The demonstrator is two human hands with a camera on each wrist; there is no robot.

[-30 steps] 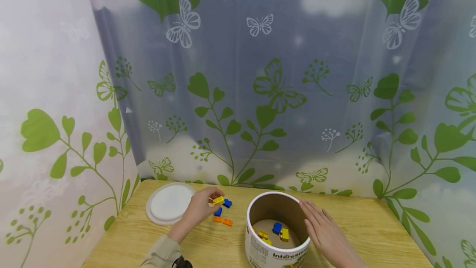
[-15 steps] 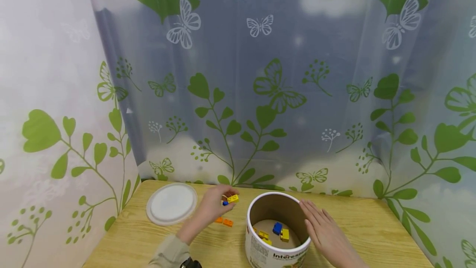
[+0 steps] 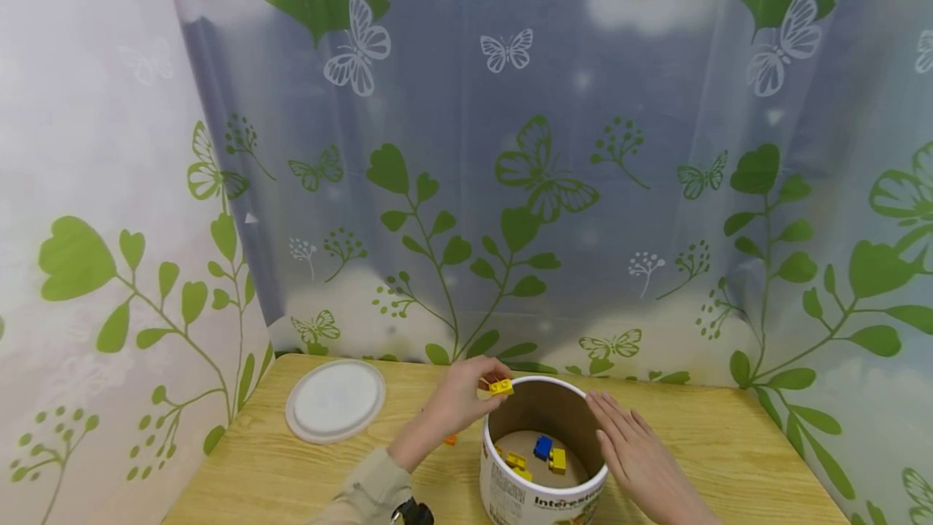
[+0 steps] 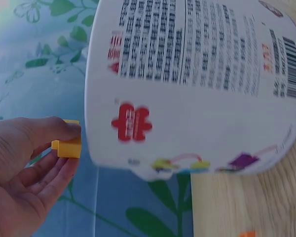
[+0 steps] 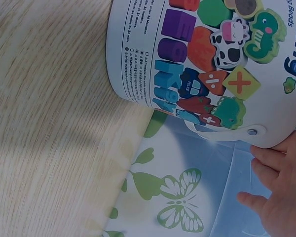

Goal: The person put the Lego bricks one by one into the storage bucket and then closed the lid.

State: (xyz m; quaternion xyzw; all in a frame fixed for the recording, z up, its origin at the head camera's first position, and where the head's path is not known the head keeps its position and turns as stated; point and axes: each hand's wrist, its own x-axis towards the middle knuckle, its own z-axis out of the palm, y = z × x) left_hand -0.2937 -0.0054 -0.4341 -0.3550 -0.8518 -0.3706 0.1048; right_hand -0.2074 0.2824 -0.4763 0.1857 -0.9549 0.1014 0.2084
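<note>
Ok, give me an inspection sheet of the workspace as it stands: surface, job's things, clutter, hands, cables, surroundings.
Surface: light wooden table, bare grain to the right.
Job's things: open round tub holding blue and yellow bricks; yellow brick held at the tub's rim.
Clutter: round white lid lying flat at the left; an orange brick partly hidden behind the left wrist.
Hands: left hand pinches the yellow brick; right hand rests with straight fingers against the tub's outer wall.
Cables: nothing seen.
Surroundings: leaf-and-butterfly curtain behind and on both sides.
</note>
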